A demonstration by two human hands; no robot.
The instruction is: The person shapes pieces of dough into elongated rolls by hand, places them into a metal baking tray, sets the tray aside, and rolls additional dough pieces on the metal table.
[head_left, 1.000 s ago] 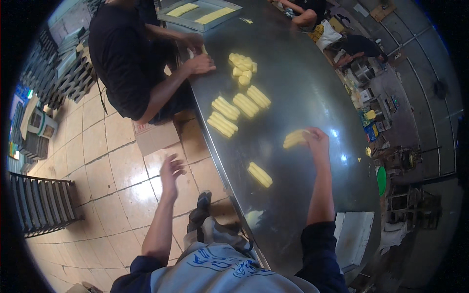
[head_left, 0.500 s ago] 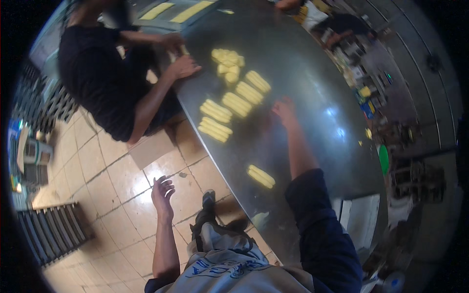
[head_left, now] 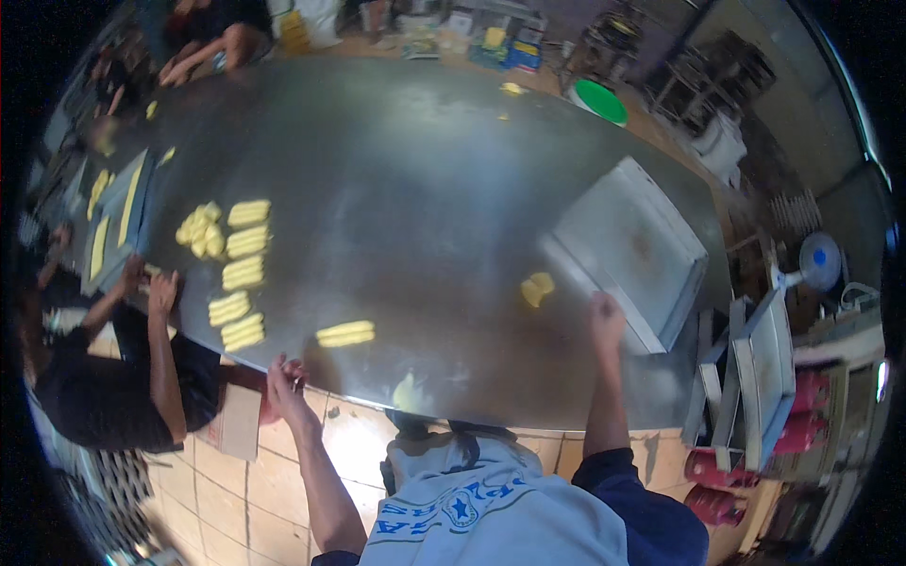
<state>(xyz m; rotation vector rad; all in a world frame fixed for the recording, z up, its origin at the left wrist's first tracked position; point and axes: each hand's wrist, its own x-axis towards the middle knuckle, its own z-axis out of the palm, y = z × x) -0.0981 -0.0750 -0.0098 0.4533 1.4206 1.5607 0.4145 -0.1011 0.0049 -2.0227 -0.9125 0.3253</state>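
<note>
My right hand (head_left: 607,319) is closed on the near-left rim of a shallow metal tray (head_left: 681,274) lying on the steel table. The tray has a brownish stain on its base. My left hand (head_left: 288,380) hovers by the table's near edge, its fingers loosely curled and apart, nothing visible in them. Closest to it on the table is a small group of yellow dough sticks (head_left: 345,333). Yellow dough lumps (head_left: 538,289) lie just left of the tray. Farther left are several groups of dough sticks (head_left: 243,273) and a pile of dough pieces (head_left: 200,231).
At the left edge a co-worker (head_left: 104,377) has both hands at the table (head_left: 406,208), near a tray with dough strips (head_left: 137,193). Another person sits at the far left. Upright trays (head_left: 764,377), a fan (head_left: 819,262) and red gas cylinders (head_left: 714,505) stand right; a green-lidded tub (head_left: 599,101) stands beyond.
My view has swung to the right, bringing the metal tray fully into sight. My right hand has moved from above the table to the tray's rim. My left hand has come up near the table edge.
</note>
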